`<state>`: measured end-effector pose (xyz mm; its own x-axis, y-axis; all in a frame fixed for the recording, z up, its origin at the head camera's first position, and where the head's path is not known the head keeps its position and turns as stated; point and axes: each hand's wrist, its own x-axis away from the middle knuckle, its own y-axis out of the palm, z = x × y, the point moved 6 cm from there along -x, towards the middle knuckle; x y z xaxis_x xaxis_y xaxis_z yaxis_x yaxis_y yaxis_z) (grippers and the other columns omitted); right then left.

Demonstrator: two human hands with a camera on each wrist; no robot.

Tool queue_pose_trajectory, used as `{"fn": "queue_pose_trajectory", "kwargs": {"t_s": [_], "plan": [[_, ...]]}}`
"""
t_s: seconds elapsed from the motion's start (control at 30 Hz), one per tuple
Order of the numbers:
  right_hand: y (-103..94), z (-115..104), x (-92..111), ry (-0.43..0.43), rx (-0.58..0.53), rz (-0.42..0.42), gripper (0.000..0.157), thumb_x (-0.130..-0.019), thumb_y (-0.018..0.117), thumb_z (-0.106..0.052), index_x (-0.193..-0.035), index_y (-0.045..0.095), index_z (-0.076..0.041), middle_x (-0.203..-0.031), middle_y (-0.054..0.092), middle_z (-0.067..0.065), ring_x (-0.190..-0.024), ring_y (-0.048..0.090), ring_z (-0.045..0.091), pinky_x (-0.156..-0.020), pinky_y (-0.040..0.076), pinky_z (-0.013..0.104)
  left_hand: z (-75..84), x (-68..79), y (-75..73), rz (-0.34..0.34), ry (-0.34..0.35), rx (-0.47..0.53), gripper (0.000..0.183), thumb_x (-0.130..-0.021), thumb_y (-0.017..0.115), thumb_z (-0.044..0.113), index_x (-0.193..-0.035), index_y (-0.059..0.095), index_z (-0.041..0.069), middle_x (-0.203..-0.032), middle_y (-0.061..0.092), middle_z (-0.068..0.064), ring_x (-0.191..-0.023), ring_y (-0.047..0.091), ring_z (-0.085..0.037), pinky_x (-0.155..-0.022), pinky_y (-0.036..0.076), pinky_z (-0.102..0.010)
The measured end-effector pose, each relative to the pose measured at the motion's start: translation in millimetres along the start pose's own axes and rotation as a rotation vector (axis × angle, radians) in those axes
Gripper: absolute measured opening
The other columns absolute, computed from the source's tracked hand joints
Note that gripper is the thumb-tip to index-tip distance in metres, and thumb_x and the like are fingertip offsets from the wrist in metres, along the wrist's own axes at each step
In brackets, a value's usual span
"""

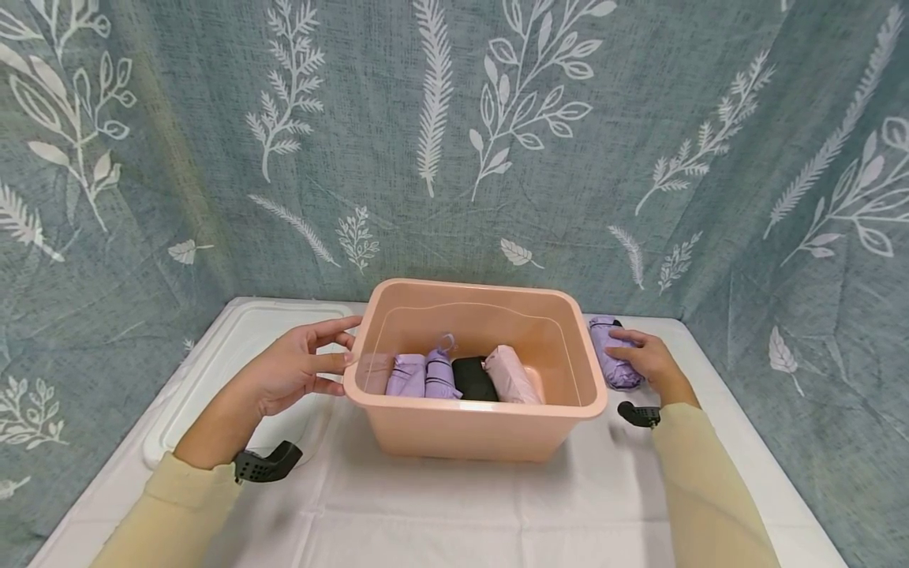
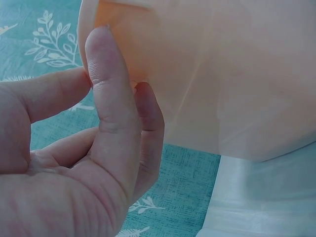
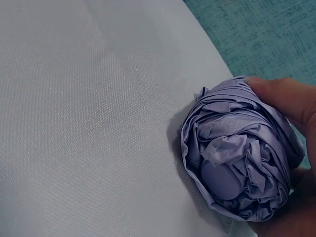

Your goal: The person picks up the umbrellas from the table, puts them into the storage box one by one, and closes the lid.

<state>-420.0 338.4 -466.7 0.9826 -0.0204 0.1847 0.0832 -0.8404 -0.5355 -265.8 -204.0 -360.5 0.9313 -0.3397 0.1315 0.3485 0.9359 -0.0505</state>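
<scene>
A peach plastic bin (image 1: 469, 430) stands mid-table. Inside lie rolled fabric bundles that look like folded umbrellas: a lavender one (image 1: 407, 376), another lavender one with a loop (image 1: 440, 375), a black one (image 1: 473, 379) and a pale pink one (image 1: 513, 376). At the bin's left rim is my left hand (image 1: 294, 363), its thumb and fingertips gripping the edge. To the right of the bin, my right hand (image 1: 649, 363) holds a lavender folded umbrella (image 1: 612, 355) lying on the table. Its gathered end, with a round cap, faces the right wrist camera.
A white lid (image 1: 248, 339) lies flat on the left side, partly beneath my left forearm. White cloth (image 1: 426, 513) covers the table. Blue-green curtains (image 1: 454, 142) with white leaf prints rise at the back and both sides.
</scene>
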Motion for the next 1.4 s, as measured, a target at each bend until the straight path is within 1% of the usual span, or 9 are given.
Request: {"fn": "queue_pose_trajectory", "kwargs": {"t_s": [0.17, 0.43, 0.7, 0.83, 1.0, 1.17, 1.27, 1.4], "plan": [[-0.5, 1.2, -0.9, 0.028, 0.012, -0.001, 0.067, -0.095, 0.074, -0.025, -0.153, 0.047, -0.005, -0.166, 0.027, 0.023, -0.153, 0.026, 0.043, -0.125, 0.030, 0.054, -0.4, -1.1, 1.0, -0.004, 0.011, 0.002, 0.077, -0.097, 0.069, 0.008, -0.163, 0.028, 0.008, -0.117, 0.052, -0.002, -0.083, 0.068, -0.013, -0.072, 0.065, -0.032], [2.4, 2.3, -2.1, 0.056, 0.015, 0.009, 0.065, -0.093, 0.075, -0.022, -0.150, 0.050, -0.004, -0.165, 0.030, 0.023, -0.154, 0.025, 0.042, -0.126, 0.027, 0.053, -3.3, -0.6, 0.5, -0.010, 0.008, -0.001, 0.076, -0.099, 0.068, 0.011, -0.163, 0.027, 0.008, -0.120, 0.051, -0.003, -0.085, 0.068, -0.011, -0.074, 0.065, -0.032], [3.5, 3.3, -1.3, 0.057, 0.034, 0.031, 0.065, -0.093, 0.076, -0.023, -0.150, 0.050, -0.006, -0.165, 0.027, 0.024, -0.155, 0.020, 0.043, -0.128, 0.020, 0.056, -5.7, 0.0, -0.8, -0.022, 0.020, 0.016, 0.076, -0.099, 0.067, 0.009, -0.163, 0.026, 0.006, -0.119, 0.051, -0.003, -0.083, 0.068, -0.010, -0.073, 0.065, -0.032], [2.4, 1.3, 0.6, 0.051, 0.053, 0.041, 0.065, -0.093, 0.076, -0.024, -0.150, 0.051, -0.006, -0.165, 0.028, 0.025, -0.155, 0.020, 0.044, -0.128, 0.019, 0.057, -5.4, 0.0, -0.3, -0.024, 0.019, 0.027, 0.076, -0.099, 0.067, 0.008, -0.163, 0.025, 0.006, -0.118, 0.051, -0.002, -0.082, 0.069, -0.010, -0.072, 0.065, -0.031], [2.3, 1.3, 2.1, 0.067, 0.062, 0.049, 0.065, -0.093, 0.076, -0.025, -0.150, 0.051, -0.007, -0.165, 0.028, 0.025, -0.155, 0.021, 0.044, -0.127, 0.019, 0.058, -5.2, -0.3, 1.2, -0.031, 0.022, 0.031, 0.077, -0.099, 0.067, 0.009, -0.163, 0.024, 0.005, -0.118, 0.051, -0.003, -0.083, 0.068, -0.010, -0.072, 0.065, -0.032], [2.9, -0.8, 1.1, 0.052, 0.076, 0.062, 0.063, -0.093, 0.076, -0.024, -0.149, 0.052, -0.007, -0.164, 0.030, 0.024, -0.155, 0.022, 0.043, -0.128, 0.020, 0.057, -3.4, 0.1, 0.6, -0.026, 0.016, 0.027, 0.076, -0.100, 0.066, 0.009, -0.163, 0.024, 0.006, -0.119, 0.051, -0.003, -0.083, 0.068, -0.010, -0.073, 0.065, -0.031], [3.4, -2.6, 0.4, 0.040, 0.074, 0.066, 0.063, -0.093, 0.075, -0.024, -0.149, 0.052, -0.006, -0.164, 0.030, 0.025, -0.155, 0.022, 0.043, -0.128, 0.020, 0.058, -2.4, -0.2, -0.3, -0.021, 0.011, 0.027, 0.076, -0.100, 0.066, 0.009, -0.163, 0.024, 0.006, -0.119, 0.051, -0.002, -0.082, 0.068, -0.010, -0.073, 0.065, -0.031], [3.6, -2.4, 0.8, 0.047, 0.069, 0.071, 0.063, -0.093, 0.075, -0.023, -0.149, 0.053, -0.006, -0.163, 0.031, 0.025, -0.155, 0.023, 0.043, -0.128, 0.019, 0.058, -1.7, -2.1, -0.2, -0.026, 0.016, 0.030, 0.076, -0.100, 0.067, 0.008, -0.163, 0.024, 0.006, -0.119, 0.051, -0.002, -0.083, 0.069, -0.010, -0.073, 0.065, -0.031]]}}
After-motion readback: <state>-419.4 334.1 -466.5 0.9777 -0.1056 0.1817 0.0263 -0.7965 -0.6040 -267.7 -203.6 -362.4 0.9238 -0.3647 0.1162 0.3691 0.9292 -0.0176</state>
